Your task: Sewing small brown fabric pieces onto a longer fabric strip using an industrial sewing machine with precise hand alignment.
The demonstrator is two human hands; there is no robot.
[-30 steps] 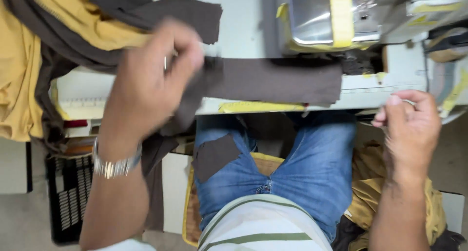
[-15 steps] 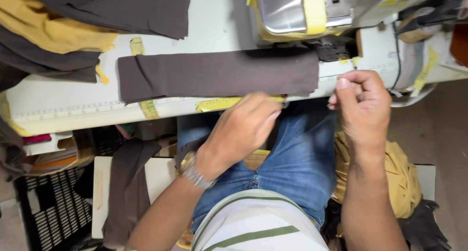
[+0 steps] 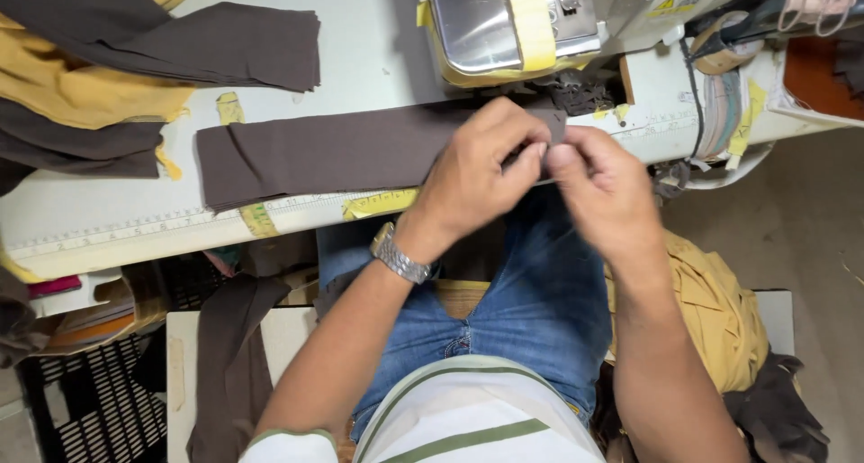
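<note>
pale sewing table (image 3: pixel 378 62) carries a brown fabric strip (image 3: pixel 333 152), stacked brown and yellow cloth (image 3: pixel 108 76), and a sewing machine (image 3: pixel 513 17).

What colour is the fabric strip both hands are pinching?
Dark brown fabric strip, plain, seen in the head view.

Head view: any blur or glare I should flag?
Head view: right hand is motion-blurred, left hand sharper; soft glare on the sewing machine's metal plate; the brown fabric strip is evenly lit and in focus; floor at right is dimmer.

place: sewing workshop | cues: sewing machine (image 3: pixel 513 22), fabric stacks (image 3: pixel 135 58), ruler-edged worktable (image 3: pixel 117 229)
</note>
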